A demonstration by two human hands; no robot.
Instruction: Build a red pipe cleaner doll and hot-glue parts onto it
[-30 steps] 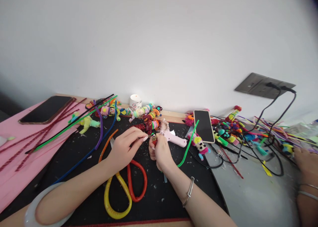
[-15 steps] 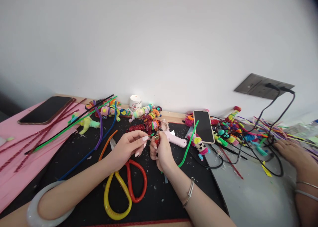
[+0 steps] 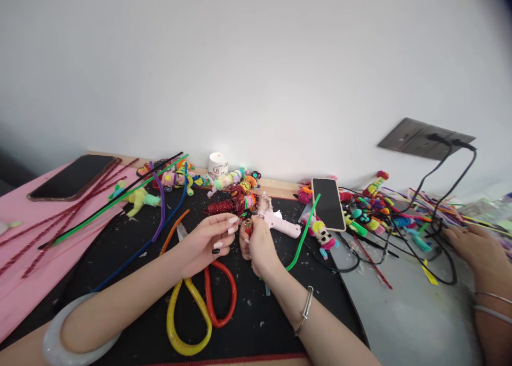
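My left hand (image 3: 210,242) has thumb and forefinger pinched together, close to my right fingertips. A tiny green bit shows at the pinch; whether it is held there is unclear. My right hand (image 3: 259,243) is closed round a small red fuzzy piece (image 3: 248,228), mostly hidden by the fingers. Past my right wrist, a bent green pipe cleaner (image 3: 301,243) sticks up. Just beyond my hands lie a dark red glittery pipe-cleaner figure (image 3: 222,206) and a pale pink glue gun (image 3: 285,227). Large scissors with yellow and red handles (image 3: 224,319) lie below my left hand.
Another person's hand (image 3: 474,246) rests at the right beside black cables (image 3: 450,259) and piled pipe cleaners. Two phones (image 3: 74,178) (image 3: 328,205), a white cup (image 3: 218,165) and several pipe-cleaner figures line the back. Pink paper (image 3: 32,302) covers the left side.
My left fingers have turned and opened slightly below the pinch, showing more nails. My right hand has rotated a little, hiding more of the red piece. A green bit now shows between the hands.
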